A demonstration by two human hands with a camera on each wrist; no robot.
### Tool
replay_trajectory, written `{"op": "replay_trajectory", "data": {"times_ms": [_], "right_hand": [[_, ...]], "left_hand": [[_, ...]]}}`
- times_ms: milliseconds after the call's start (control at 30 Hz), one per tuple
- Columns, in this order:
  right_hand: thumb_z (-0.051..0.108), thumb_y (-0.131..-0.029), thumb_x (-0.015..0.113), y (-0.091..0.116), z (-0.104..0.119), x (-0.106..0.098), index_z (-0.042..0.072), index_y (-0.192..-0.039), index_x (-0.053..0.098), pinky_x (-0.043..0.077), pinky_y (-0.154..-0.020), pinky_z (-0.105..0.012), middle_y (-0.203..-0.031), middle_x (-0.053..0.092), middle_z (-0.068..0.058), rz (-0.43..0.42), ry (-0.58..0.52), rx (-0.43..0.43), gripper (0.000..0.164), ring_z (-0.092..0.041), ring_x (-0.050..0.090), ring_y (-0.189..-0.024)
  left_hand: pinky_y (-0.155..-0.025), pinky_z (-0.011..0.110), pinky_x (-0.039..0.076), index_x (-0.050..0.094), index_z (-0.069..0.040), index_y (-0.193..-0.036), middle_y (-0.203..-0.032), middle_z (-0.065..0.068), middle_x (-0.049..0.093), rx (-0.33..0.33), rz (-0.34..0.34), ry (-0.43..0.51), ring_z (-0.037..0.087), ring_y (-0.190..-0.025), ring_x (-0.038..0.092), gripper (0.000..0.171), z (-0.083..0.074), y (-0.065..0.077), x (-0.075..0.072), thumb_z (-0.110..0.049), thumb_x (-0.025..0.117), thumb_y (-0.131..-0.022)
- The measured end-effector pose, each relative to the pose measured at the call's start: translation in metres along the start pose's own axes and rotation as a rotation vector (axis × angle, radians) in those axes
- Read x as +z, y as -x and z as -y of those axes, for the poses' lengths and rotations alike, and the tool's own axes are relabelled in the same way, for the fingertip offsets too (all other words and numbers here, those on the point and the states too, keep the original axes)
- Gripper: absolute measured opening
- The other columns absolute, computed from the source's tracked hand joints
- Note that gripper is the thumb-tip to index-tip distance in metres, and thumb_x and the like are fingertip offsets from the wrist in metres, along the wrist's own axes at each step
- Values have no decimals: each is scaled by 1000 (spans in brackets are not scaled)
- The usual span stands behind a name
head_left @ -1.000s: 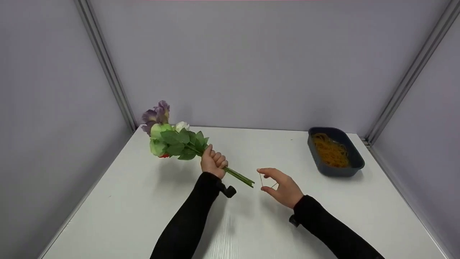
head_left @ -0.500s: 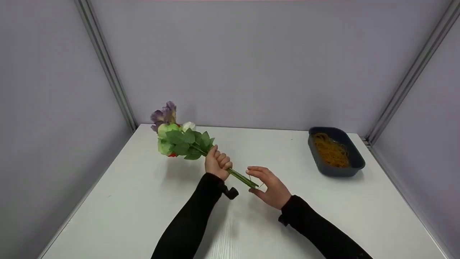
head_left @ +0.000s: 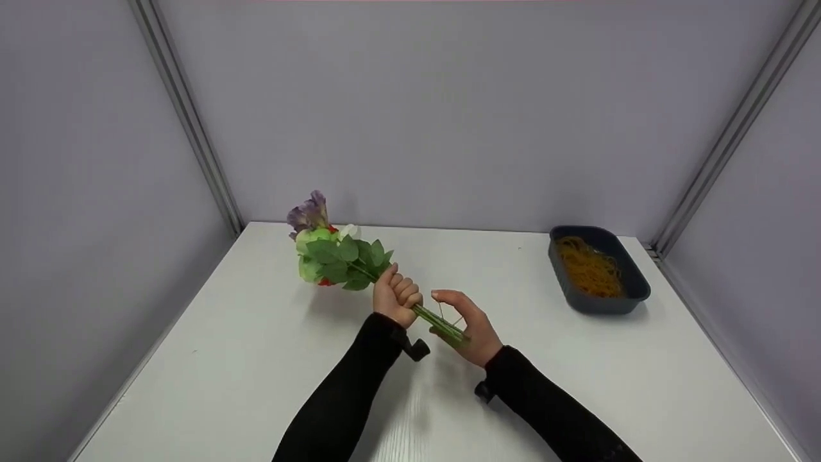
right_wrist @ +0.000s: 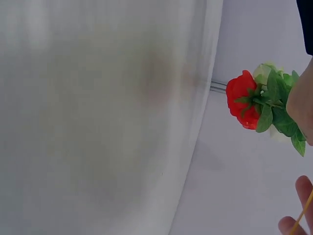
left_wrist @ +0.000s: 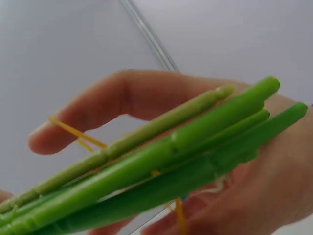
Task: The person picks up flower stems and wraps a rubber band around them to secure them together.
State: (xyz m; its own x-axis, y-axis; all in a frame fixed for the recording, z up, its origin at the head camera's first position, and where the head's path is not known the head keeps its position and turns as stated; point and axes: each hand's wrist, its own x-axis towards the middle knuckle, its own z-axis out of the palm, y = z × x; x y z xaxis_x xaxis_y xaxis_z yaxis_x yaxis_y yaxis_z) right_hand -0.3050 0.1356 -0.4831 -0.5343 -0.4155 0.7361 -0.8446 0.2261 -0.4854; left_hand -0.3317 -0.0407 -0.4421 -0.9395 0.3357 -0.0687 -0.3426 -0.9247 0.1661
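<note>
My left hand (head_left: 396, 298) grips the green stems of a bouquet of artificial flowers (head_left: 333, 256). Its purple, pale green, white and red heads point to the back left. In the right wrist view a red flower (right_wrist: 243, 100) shows best. My right hand (head_left: 474, 327) is at the cut ends, thumb and fingers spread apart, with a thin yellow rubber band (left_wrist: 73, 129) stretched across them. In the left wrist view the stem ends (left_wrist: 146, 176) lie across the spread hand, and the band passes behind and between them.
A dark grey plastic tub (head_left: 600, 307) at the back right holds a heap of yellow-orange rubber bands (head_left: 589, 269). The white table (head_left: 224, 359) is enclosed by pale panels (head_left: 449, 115) at the back and both sides.
My right hand has moved left with the stretched rubber band onto the stem ends. The left hand has brought the bouquet slightly right, so the stems now reach in between the right fingers and thumb.
</note>
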Motion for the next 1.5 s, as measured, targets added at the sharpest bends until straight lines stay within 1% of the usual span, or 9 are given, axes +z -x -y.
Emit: {"op": "replay_trajectory", "data": {"times_ms": [200, 433, 567, 700, 900, 1033, 1133, 1267, 1500], "right_hand": [[8, -82, 72, -6, 21, 3, 4, -133, 44, 34, -95, -65, -131, 50, -17, -24, -163, 327, 58, -41, 51, -116], [0, -83, 68, -1, 17, 14, 0, -132, 42, 46, -91, -48, -125, 52, -23, -80, -268, 371, 56, -39, 55, -111], [8, -91, 61, 5, 19, 21, 1, -113, 54, 51, -80, -29, -106, 63, -15, -47, -303, 542, 25, -22, 63, -95], [14, -101, 41, 15, 28, 27, -2, -91, 56, 54, -72, -39, -83, 63, -14, 80, -408, 660, 24, -21, 65, -75], [4, -98, 46, 27, 38, 21, 10, -80, 53, 47, -64, -27, -75, 57, -2, 100, -101, 269, 20, -12, 55, -68], [0, -87, 60, 18, 43, -1, 17, -77, 55, 39, -75, -28, -72, 52, 7, 37, 199, -111, 21, -10, 49, -74], [2, -84, 64, 14, 43, -22, 18, -76, 55, 36, -73, -25, -68, 49, 9, 27, 286, -214, 20, -8, 44, -70], [8, -83, 67, 22, 31, -51, 19, -72, 53, 25, -59, -14, -63, 41, 10, 47, 383, -173, 21, -2, 33, -63], [15, -84, 69, 29, -8, -89, 19, -72, 51, 29, -56, -19, -64, 42, 8, 124, 581, -165, 22, -5, 33, -62]], "left_hand": [[-46, 19, 6, 14, -20, -55, -51, -9, 10, 5, 11, 23, 4, -42, 8, 52, 6, 2, 1, -31, 30, -103], [-42, 18, 12, 17, -20, -52, -48, -9, 12, 72, 55, 50, 4, -38, 13, 53, 6, 1, 1, -29, 30, -102], [-45, 19, 8, 14, -19, -55, -50, -9, 10, 151, 2, 87, 4, -41, 10, 52, 5, -2, 5, -29, 35, -101], [-46, 21, 7, 15, -19, -55, -51, -8, 10, 311, -49, 43, 5, -43, 7, 52, 4, -4, 7, -28, 38, -101], [-39, 23, 10, 20, -18, -52, -46, -7, 16, 612, -34, -337, 6, -38, 11, 55, -1, -6, 5, -29, 42, -101], [-35, 23, 16, 27, -16, -52, -44, -6, 23, 681, 50, -653, 6, -35, 17, 53, -6, -4, 4, -30, 45, -100], [-35, 23, 23, 34, -15, -55, -43, -6, 29, 692, 106, -846, 6, -34, 23, 47, -10, 0, 5, -24, 47, -99], [-36, 24, 26, 38, -16, -57, -43, -7, 33, 583, 162, -987, 5, -34, 29, 43, -17, 5, 11, -18, 48, -98], [-40, 27, 22, 37, -16, -53, -42, -5, 32, 200, 198, -1193, 9, -36, 25, 47, -30, 2, 10, -29, 57, -94]]}}
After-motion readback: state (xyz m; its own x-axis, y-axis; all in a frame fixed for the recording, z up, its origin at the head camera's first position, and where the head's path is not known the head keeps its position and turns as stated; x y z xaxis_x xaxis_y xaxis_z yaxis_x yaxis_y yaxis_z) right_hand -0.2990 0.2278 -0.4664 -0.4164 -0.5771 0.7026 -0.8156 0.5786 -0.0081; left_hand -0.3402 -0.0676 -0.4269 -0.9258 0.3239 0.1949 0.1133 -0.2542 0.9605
